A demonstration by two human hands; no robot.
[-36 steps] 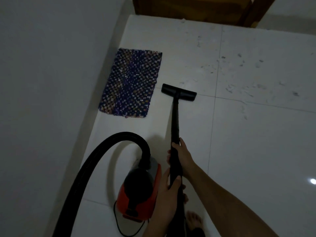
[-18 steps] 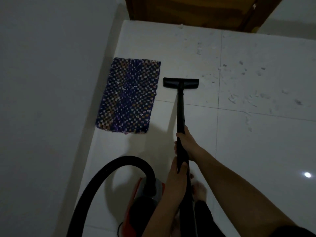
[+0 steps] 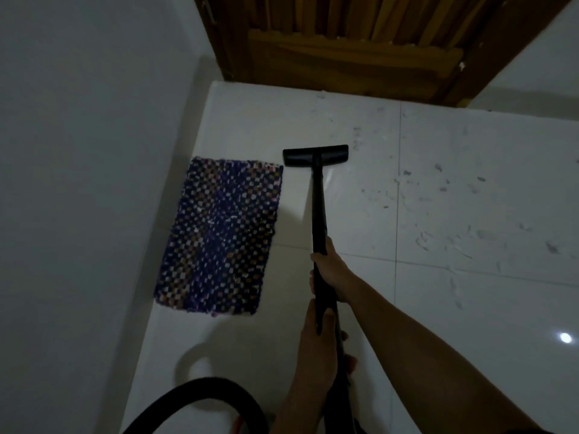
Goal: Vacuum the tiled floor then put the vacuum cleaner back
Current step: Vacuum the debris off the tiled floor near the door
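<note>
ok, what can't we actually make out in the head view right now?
- Vacuum body: cut off by the bottom edge; only the hose loop and a red sliver show.
- Lower wand: hidden behind the left hand and right hand.
- Nozzle underside: faces the floor, so contact and suction are unknown.
- Debris on the tiled floor: too small and dim to identify.
- Door: top cut off by the frame.

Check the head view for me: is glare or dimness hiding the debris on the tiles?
Head view: dim overall, yet debris reads clearly on the tiled floor; one small glare spot at right hides little; hose is motion-blurred; nozzle sharp.
</note>
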